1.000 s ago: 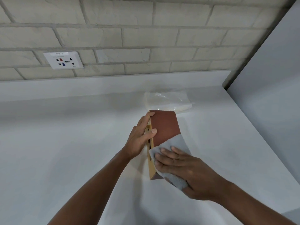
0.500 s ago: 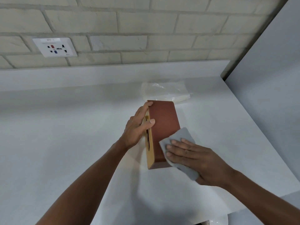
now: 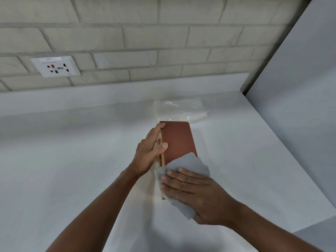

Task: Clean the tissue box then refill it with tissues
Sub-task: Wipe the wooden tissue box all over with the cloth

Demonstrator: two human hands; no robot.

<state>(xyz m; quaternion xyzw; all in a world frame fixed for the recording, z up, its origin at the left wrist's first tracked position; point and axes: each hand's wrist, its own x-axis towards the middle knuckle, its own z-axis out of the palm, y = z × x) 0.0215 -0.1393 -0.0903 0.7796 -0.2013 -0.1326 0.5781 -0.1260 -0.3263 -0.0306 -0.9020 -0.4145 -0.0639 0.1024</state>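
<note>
A reddish-brown tissue box (image 3: 179,140) with a light wooden face stands on its side on the white counter (image 3: 72,160), its slot turned left. My left hand (image 3: 149,151) grips the box's upper left edge, thumb on the brown panel. My right hand (image 3: 196,193) lies flat on a grey cloth (image 3: 187,164), pressing it onto the near end of the brown panel. That end of the box is hidden under the cloth. Behind the box lies a clear plastic pack of white tissues (image 3: 180,110).
A brick wall with a white power socket (image 3: 55,66) runs along the back of the counter. A grey panel (image 3: 300,88) closes off the right side. The counter's front right edge (image 3: 309,228) drops away near my right forearm.
My right hand slid the cloth off toward the right side of the box, then back left onto its near end. The left hand kept its grip.
</note>
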